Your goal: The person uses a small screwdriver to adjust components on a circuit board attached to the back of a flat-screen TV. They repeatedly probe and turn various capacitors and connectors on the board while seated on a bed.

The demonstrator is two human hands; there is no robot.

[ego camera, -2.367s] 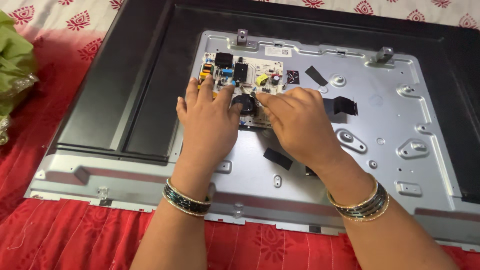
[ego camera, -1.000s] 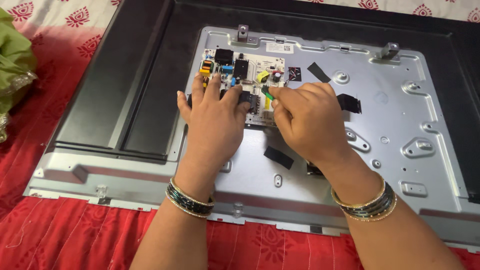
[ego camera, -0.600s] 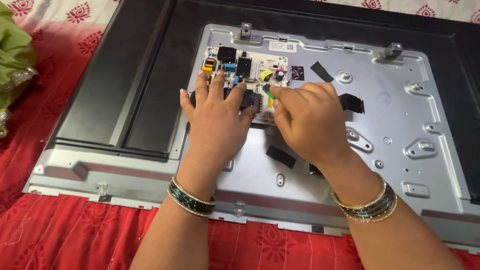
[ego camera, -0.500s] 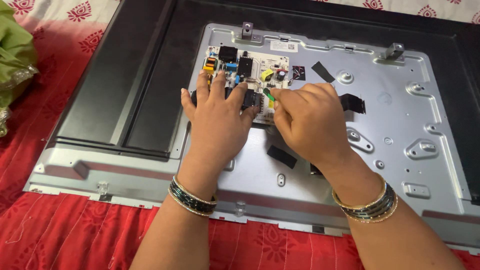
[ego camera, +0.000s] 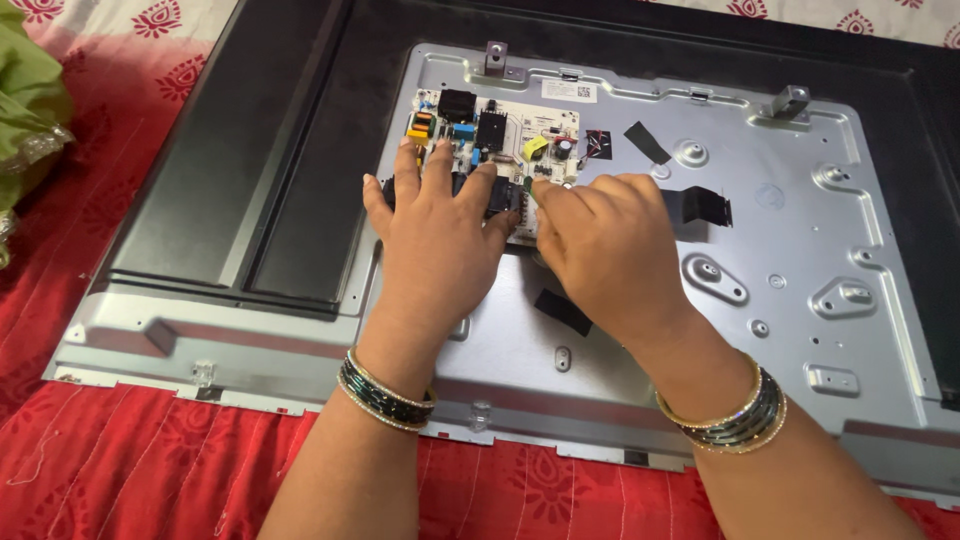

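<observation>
Little has shifted: both hands stay on the circuit board (ego camera: pixel 500 140). Left hand (ego camera: pixel 440 235) lies flat, fingers spread; right hand (ego camera: pixel 610 250) pinches a small green-tipped tool (ego camera: pixel 527 187) (tip pointing away). Board's long axis runs left-right across the upper metal back panel (ego camera: pixel 800 250).

The pale rectangular circuit board (ego camera: pixel 500 135) lies flat, screwed face up onto the upper left part of the grey pressed-metal back panel (ego camera: pixel 800 250), just below the panel's top edge. Its surface is crowded with parts: a yellow coil at its far left corner, black block components along its top, a small blue piece between them, a yellow-green part and a dark round capacitor toward its right edge. Its lower half is hidden under the two hands. A thin green-tipped tool (ego camera: pixel 527 186) stands close to upright over the board's lower right portion, pinched between fingertips, with only its top showing.
</observation>
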